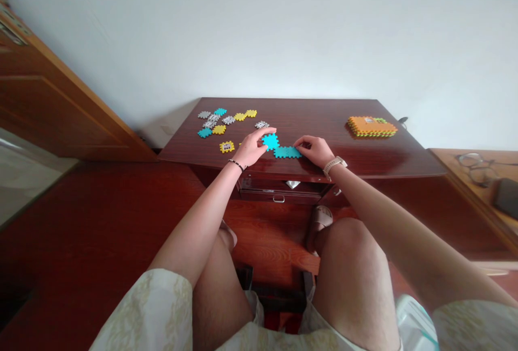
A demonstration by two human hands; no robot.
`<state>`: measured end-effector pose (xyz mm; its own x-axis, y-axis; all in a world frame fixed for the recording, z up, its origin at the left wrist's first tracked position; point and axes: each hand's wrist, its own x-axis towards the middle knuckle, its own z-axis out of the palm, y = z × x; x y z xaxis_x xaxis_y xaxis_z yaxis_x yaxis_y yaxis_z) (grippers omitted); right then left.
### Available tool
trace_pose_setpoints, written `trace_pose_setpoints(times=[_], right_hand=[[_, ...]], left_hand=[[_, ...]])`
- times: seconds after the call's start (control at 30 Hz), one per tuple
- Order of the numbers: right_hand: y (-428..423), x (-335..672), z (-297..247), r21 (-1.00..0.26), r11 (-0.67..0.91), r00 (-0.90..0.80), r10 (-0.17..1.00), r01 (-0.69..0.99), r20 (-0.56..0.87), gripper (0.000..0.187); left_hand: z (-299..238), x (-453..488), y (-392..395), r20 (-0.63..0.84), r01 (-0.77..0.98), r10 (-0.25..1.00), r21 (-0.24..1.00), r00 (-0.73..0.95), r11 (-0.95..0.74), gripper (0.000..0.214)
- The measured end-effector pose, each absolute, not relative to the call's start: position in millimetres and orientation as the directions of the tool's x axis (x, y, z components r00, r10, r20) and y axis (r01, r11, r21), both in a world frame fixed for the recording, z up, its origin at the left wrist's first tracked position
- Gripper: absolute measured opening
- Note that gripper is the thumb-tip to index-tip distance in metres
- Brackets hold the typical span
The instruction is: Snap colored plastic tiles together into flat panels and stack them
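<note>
My left hand (253,146) grips a bright blue square tile with toothed edges (270,141) between thumb and fingers, tilted up just over the tabletop. Right beside it lies a flat blue toothed strip (286,152), which looks like joined tiles of the same kind. The fingers of my right hand (314,150) are closed at the strip's right end and press or hold it there. A grey toothed tile (262,124) lies just beyond my left hand. Part of another yellow piece is hidden behind that hand.
Loose yellow, grey and blue tiles (213,119) are scattered at the left of the dark brown table (315,116). Nearer lies a yellow tile with a printed window (227,147). A stack of orange and yellow-green toothed panels (371,126) sits at the right. Glasses (477,170) rest on a side surface.
</note>
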<state>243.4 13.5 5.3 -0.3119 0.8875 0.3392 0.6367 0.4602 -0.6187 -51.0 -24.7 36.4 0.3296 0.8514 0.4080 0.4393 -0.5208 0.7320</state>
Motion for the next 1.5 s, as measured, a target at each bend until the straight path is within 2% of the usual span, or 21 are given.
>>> trace_pose_setpoints(times=[0.47,0.73,1.07,1.5], right_hand=[[13,243,7,-0.63,0.458,-0.305,0.888,0.626,0.343,0.015],[14,243,6,-0.634,0.46,-0.31,0.888,0.622,0.34,0.014],[13,243,6,-0.629,0.465,-0.308,0.885,0.623,0.349,0.015],[13,243,6,-0.627,0.465,-0.308,0.885,0.625,0.35,0.014]], left_hand=[[37,-44,-29,0.384,0.516,0.859,0.687,0.338,-0.511,0.065],[33,-48,-29,0.367,0.492,0.874,0.724,0.319,-0.483,0.051],[27,-45,-22,0.372,0.502,0.876,0.719,0.306,-0.481,0.048],[18,-46,-12,0.288,0.53,0.925,0.759,0.247,-0.378,0.042]])
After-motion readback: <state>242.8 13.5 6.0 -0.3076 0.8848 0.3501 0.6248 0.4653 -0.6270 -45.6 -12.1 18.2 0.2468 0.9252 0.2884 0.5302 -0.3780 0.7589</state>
